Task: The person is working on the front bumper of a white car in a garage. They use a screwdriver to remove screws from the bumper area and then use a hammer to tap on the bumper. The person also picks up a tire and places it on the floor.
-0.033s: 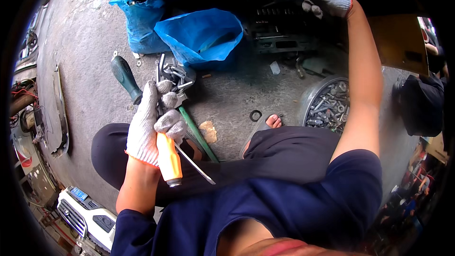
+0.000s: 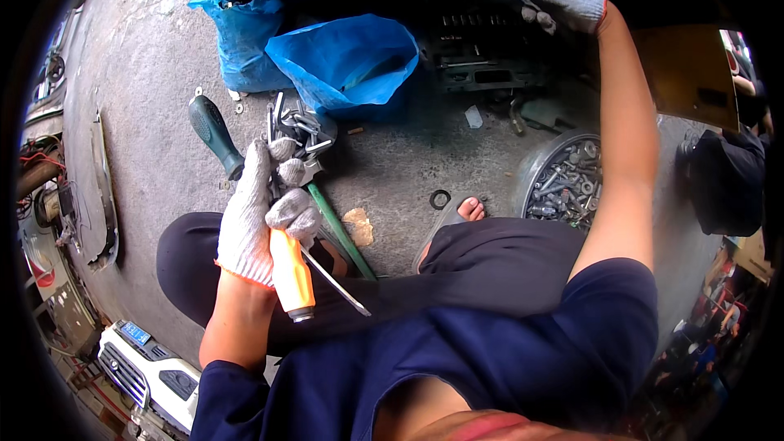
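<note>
My left hand [image 2: 260, 208], in a white knit glove, is closed around several screwdrivers. One is an orange-handled screwdriver [image 2: 291, 273], its handle pointing toward me. Beyond the fingers sticks out a dark green-handled screwdriver [image 2: 214, 132], while a bare flat-tipped shaft [image 2: 335, 281] slants out below the hand. My right hand [image 2: 562, 4], gloved too, is stretched far forward into a dark area at the upper right. Its fingers are curled around a dark-handled screwdriver, mostly lost in shadow. Near it shows a tool rack [image 2: 465, 23] with rows of small metal pieces.
Two blue plastic bags [image 2: 245, 45] stand ahead on the concrete floor. Bent metal keys [image 2: 302, 126] lie beyond my left hand, beside a green bar [image 2: 339, 229]. A round pan [image 2: 531, 184] of bolts and nuts sits at right. A black ring [image 2: 440, 198] lies near my foot.
The dark screwdriver at my right hand has dropped deeper into shadow, its thin shaft no longer standing out. My right hand has shifted very slightly; the left stays put.
</note>
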`<state>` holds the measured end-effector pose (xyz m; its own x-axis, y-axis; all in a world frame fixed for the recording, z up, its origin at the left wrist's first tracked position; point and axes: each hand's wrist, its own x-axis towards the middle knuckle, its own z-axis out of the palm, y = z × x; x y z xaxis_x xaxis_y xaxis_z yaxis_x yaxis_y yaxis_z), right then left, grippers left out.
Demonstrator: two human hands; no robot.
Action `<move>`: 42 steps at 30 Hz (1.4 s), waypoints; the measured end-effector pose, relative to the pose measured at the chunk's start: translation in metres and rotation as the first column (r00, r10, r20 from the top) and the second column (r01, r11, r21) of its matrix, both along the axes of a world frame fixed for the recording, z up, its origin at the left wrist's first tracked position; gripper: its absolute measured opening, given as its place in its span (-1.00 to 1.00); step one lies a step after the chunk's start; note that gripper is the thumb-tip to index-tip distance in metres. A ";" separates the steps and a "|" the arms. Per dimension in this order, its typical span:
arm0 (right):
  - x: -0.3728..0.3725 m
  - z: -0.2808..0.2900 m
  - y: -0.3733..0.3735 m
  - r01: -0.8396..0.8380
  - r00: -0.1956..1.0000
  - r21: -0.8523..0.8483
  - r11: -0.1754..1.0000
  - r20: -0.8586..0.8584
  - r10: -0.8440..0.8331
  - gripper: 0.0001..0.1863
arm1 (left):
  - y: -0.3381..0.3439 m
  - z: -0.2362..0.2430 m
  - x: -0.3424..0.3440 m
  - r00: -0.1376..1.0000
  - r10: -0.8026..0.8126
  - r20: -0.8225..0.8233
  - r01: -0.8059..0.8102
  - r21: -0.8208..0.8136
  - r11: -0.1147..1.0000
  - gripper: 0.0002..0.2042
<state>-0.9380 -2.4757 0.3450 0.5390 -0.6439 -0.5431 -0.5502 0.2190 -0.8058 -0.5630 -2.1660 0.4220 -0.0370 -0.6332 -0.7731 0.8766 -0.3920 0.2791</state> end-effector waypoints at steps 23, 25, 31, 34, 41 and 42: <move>0.014 -0.039 -0.028 0.292 0.944 0.085 0.953 0.132 -0.301 -0.73 | -0.006 0.003 -0.015 0.994 -0.099 0.039 0.099 -0.020 0.995 -0.69; 0.017 -0.024 -0.022 0.291 0.952 0.011 0.957 0.100 -0.290 -0.73 | -0.004 -0.001 -0.015 0.991 -0.125 0.040 0.126 -0.023 0.992 -0.69; 0.017 -0.002 -0.031 0.036 0.964 -0.189 0.981 -0.251 -0.084 -0.68 | -0.006 -0.001 -0.019 0.987 -0.147 0.060 0.146 0.030 0.989 -0.69; -0.007 -0.048 -0.027 -0.143 0.769 -0.130 0.981 -0.639 0.028 -0.60 | -0.008 0.000 -0.017 0.986 -0.153 0.059 0.152 0.018 0.988 -0.69; 0.000 -0.152 -0.003 -0.414 0.691 -0.052 0.909 -0.668 0.277 -0.56 | -0.003 -0.001 -0.016 0.990 -0.132 0.051 0.132 -0.008 0.991 -0.68; -0.002 -0.153 -0.005 -0.437 0.659 -0.037 0.899 -0.693 0.292 -0.55 | -0.002 -0.001 -0.017 0.988 -0.146 0.038 0.147 -0.004 0.989 -0.68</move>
